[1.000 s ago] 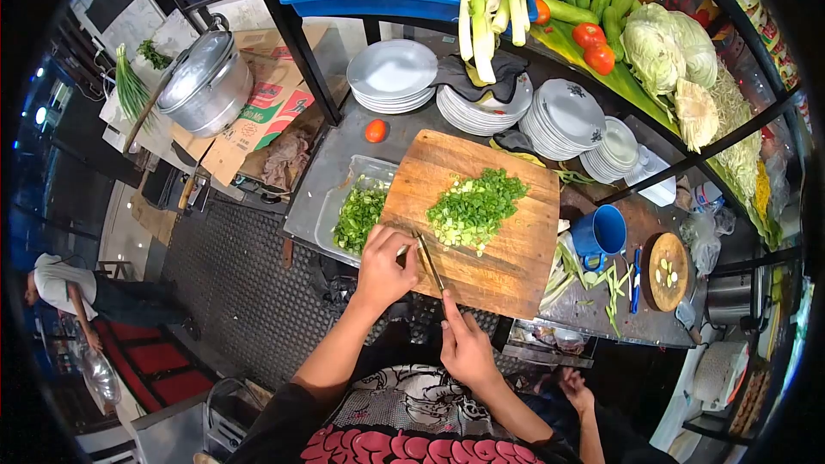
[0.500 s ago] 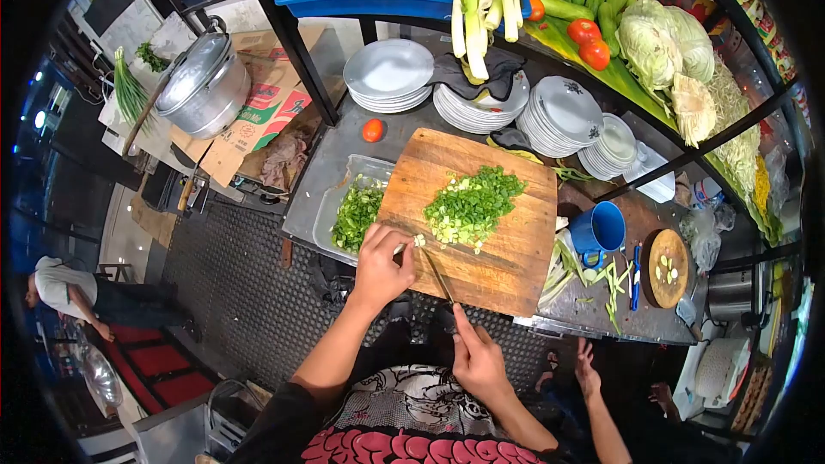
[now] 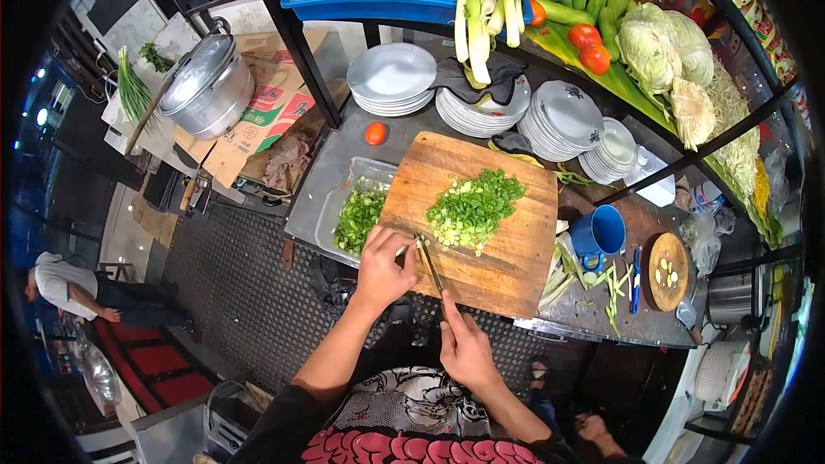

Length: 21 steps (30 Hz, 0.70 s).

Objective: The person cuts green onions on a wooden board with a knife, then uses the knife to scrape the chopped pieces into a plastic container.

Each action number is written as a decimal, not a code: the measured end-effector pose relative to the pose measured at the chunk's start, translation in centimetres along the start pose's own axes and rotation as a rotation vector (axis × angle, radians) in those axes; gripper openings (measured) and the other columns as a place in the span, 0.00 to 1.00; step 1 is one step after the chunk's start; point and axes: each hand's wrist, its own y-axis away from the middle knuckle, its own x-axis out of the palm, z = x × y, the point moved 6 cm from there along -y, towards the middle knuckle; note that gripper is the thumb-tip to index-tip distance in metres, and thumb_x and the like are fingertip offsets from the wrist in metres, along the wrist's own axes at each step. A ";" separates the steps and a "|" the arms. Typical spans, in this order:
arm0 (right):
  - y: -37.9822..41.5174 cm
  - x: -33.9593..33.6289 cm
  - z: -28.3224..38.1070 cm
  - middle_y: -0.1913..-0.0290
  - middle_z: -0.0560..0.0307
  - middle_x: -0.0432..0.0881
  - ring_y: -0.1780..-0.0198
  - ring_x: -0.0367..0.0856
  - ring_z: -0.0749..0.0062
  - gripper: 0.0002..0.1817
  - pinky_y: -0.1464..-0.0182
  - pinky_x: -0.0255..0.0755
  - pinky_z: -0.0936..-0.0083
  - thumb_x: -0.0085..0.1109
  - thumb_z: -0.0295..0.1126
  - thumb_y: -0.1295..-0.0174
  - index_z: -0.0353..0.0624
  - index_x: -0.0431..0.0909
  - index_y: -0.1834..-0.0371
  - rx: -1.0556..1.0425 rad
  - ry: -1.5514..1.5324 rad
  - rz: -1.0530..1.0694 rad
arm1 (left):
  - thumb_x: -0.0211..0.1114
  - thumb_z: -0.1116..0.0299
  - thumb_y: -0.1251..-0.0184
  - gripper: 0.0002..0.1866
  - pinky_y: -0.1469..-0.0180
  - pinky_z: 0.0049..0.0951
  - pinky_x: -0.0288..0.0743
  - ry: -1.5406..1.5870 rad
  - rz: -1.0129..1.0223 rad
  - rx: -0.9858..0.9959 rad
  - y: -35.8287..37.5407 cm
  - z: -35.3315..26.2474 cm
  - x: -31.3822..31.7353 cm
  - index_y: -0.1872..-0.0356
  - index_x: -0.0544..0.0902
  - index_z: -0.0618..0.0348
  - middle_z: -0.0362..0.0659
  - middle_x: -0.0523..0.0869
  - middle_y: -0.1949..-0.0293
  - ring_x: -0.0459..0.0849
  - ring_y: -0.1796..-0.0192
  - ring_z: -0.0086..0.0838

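Chopping was under way: left hand (image 3: 384, 268) pinched a scallion stub (image 3: 404, 250) on the cutting board (image 3: 507, 253), right hand (image 3: 464, 348) gripped the knife (image 3: 429, 262); next cut needed fingertips tucked back

even, bright overhead light on the work area; soft shadows only. strong fisheye bending with black vignette at edges. left margin dim.
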 end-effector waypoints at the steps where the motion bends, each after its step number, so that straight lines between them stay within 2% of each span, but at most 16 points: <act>1: 0.0 0.1 0.1 0.62 0.41 0.82 0.69 0.83 0.46 0.34 0.61 0.78 0.57 0.55 0.25 0.24 0.49 0.64 0.15 -0.016 0.000 -0.012 | 0.72 0.84 0.45 0.07 0.53 0.42 0.80 -0.001 0.001 -0.002 0.0 0.0 -0.1 0.67 0.86 0.63 0.49 0.87 0.65 0.83 0.58 0.47; 7: 0.3 -0.5 0.3 0.63 0.41 0.81 0.69 0.84 0.47 0.34 0.61 0.79 0.57 0.55 0.25 0.24 0.50 0.64 0.14 0.071 -0.039 0.004 | 0.72 0.84 0.44 0.06 0.53 0.42 0.80 0.004 0.007 -0.018 0.0 0.0 0.0 0.67 0.86 0.63 0.49 0.87 0.65 0.83 0.58 0.47; 10: 0.2 -0.2 0.3 0.63 0.41 0.81 0.69 0.84 0.48 0.34 0.62 0.79 0.58 0.56 0.25 0.24 0.49 0.64 0.14 0.014 0.004 0.001 | 0.72 0.84 0.44 0.07 0.53 0.42 0.80 -0.004 0.000 0.001 -0.1 0.0 -0.1 0.67 0.86 0.63 0.49 0.87 0.65 0.83 0.58 0.48; 16: 0.3 -0.6 0.5 0.63 0.42 0.82 0.70 0.83 0.48 0.34 0.62 0.79 0.59 0.56 0.25 0.24 0.47 0.64 0.15 0.041 -0.041 -0.009 | 0.72 0.84 0.44 0.07 0.53 0.42 0.80 0.012 -0.005 -0.007 -0.1 0.0 0.0 0.67 0.85 0.63 0.49 0.86 0.66 0.83 0.58 0.48; 19: 0.4 -0.4 0.6 0.64 0.43 0.80 0.71 0.82 0.50 0.34 0.63 0.78 0.60 0.56 0.25 0.24 0.47 0.64 0.15 -0.043 -0.018 -0.034 | 0.72 0.84 0.45 0.07 0.53 0.42 0.80 0.009 -0.002 -0.010 0.0 0.1 0.0 0.67 0.85 0.63 0.49 0.86 0.66 0.83 0.58 0.48; 21: 0.5 -0.4 0.4 0.66 0.44 0.79 0.72 0.81 0.51 0.34 0.64 0.77 0.60 0.56 0.24 0.25 0.47 0.64 0.15 -0.006 0.003 -0.026 | 0.73 0.85 0.46 0.08 0.53 0.42 0.80 0.011 0.001 -0.014 0.0 0.2 0.1 0.67 0.85 0.63 0.49 0.87 0.65 0.83 0.58 0.48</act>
